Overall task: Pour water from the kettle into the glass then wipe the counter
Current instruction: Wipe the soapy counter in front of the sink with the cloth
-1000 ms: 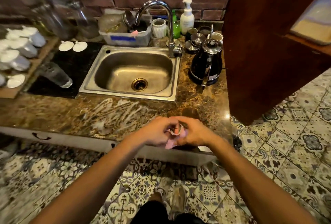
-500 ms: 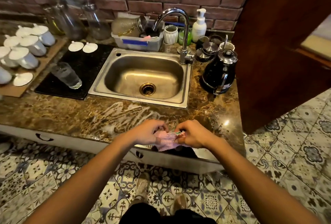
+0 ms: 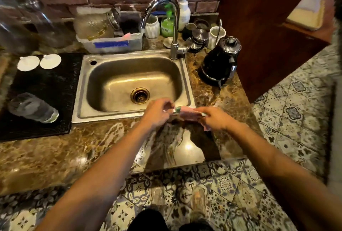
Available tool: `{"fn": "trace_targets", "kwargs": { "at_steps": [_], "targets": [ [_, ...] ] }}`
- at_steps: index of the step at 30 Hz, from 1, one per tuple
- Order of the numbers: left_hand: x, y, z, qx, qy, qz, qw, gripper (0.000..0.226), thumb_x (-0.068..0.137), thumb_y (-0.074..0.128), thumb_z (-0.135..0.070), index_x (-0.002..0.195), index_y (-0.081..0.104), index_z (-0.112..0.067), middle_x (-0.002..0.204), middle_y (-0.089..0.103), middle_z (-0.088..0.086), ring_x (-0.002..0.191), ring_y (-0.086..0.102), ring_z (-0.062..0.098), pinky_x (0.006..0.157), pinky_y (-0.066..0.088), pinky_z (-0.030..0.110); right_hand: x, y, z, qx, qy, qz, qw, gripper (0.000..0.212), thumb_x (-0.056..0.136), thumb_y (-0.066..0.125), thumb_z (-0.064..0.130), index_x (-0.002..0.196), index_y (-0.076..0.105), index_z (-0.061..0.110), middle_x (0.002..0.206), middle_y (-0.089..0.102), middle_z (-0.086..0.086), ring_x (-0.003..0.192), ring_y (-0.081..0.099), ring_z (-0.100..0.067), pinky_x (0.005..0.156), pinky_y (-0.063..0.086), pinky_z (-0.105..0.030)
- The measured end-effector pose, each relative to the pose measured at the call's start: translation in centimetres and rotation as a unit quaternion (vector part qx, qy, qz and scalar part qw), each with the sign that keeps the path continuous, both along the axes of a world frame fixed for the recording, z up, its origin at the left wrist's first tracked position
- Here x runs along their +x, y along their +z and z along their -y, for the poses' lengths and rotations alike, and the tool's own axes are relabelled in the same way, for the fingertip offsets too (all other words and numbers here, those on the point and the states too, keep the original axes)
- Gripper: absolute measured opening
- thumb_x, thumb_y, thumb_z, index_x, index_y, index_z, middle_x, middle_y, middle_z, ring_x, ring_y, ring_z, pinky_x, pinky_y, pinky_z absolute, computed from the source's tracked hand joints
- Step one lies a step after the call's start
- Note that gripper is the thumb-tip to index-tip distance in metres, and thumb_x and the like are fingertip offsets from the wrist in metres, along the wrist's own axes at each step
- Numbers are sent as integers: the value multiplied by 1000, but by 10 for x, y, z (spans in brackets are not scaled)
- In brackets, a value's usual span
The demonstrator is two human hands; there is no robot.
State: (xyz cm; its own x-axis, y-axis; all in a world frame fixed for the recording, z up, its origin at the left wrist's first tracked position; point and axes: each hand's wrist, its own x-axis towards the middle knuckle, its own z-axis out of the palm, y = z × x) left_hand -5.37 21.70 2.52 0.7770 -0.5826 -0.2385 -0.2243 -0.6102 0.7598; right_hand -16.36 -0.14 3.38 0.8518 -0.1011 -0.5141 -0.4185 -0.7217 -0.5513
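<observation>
A pink cloth (image 3: pixel 187 111) with a green edge is stretched between my left hand (image 3: pixel 159 114) and my right hand (image 3: pixel 215 118), over the front right corner of the steel sink (image 3: pixel 133 82). Both hands pinch it. The black kettle (image 3: pixel 220 64) with a chrome lid stands on the brown marble counter (image 3: pixel 46 156), right of the sink. The glass (image 3: pixel 33 107) holds water and sits on a black mat (image 3: pixel 46 92) at the left. Wet streaks shine on the counter below my hands.
A chrome tap (image 3: pixel 166 18) arches over the sink. Behind it stand a plastic tub (image 3: pixel 111 43), soap bottles (image 3: pixel 183 8) and small cups. Two white lids (image 3: pixel 38 61) lie on the mat. A dark wooden panel (image 3: pixel 268 27) rises right of the kettle. Patterned floor tiles lie below.
My hands have moved forward from the counter's front edge to the sink's rim and spread apart, pulling the bunched cloth out between them. The view has shifted closer to the counter.
</observation>
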Motion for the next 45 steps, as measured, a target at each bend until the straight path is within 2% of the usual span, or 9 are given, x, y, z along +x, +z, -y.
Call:
{"fn": "trace_targets", "kwargs": {
  "at_steps": [6,11,16,21,31,35,37,41,45],
  "targets": [
    [12,-18,-12,24,-42,23,999,23,94,69,-15,117,71,-17,114,75,6,105,68,23,99,54,40,-8,-34,-25,-71,-40,13,997,49,103,53,14,152,50,16,146,58,-20,128,57,-39,105,41,-36],
    [11,-43,-94,78,-19,62,995,23,99,64,-25,118,70,-14,115,76,8,106,69,27,92,53,36,-30,-64,-72,-46,-42,59,996,45,101,53,6,146,45,5,147,51,-19,134,51,-37,112,38,-36],
    [4,-54,-184,135,70,109,982,35,103,59,-31,130,66,-11,127,73,14,117,67,34,100,50,42,-41,-91,-94,-40,-34,80,995,55,107,47,9,158,30,-1,168,25,-20,157,21,-33,128,9,-35],
    [-29,-76,-251,171,111,113,972,35,104,56,-33,125,67,-8,123,71,18,115,65,36,96,49,44,-58,-110,-130,9,-83,124,989,50,111,41,22,159,34,6,169,25,-13,159,18,-26,128,7,-33],
    [-74,-107,-321,196,154,136,959,66,105,36,-44,154,40,0,160,43,24,150,35,43,123,28,55,-95,-116,-226,115,-130,139,975,46,113,35,30,154,46,15,159,45,-4,148,36,-19,115,20,-20],
    [-68,-117,-337,231,152,154,949,64,107,31,-43,160,34,-5,168,30,17,156,23,38,125,22,56,-86,-98,-226,276,-277,95,916,35,111,39,25,96,71,21,101,72,-11,93,65,-18,91,46,-35],
    [-62,-120,-345,250,147,172,941,61,109,31,-40,159,34,-5,169,29,17,156,23,39,123,24,58,-85,-89,-207,332,-342,111,872,29,109,44,20,101,71,12,102,77,-17,100,71,-22,96,52,-36],
    [-47,-127,-367,284,151,178,930,59,111,30,-41,161,31,-10,171,25,13,158,17,37,124,20,60,-84,-78,-152,444,-487,166,734,17,106,53,20,106,67,11,84,82,1,79,78,-7,66,61,-22],
    [-30,-137,-372,278,145,183,932,62,109,25,-50,164,25,-20,174,15,6,160,8,30,126,7,57,-69,-73,-86,352,-523,223,744,35,96,62,32,123,70,13,114,80,-2,107,75,-14,88,61,-32]
  ]
}}
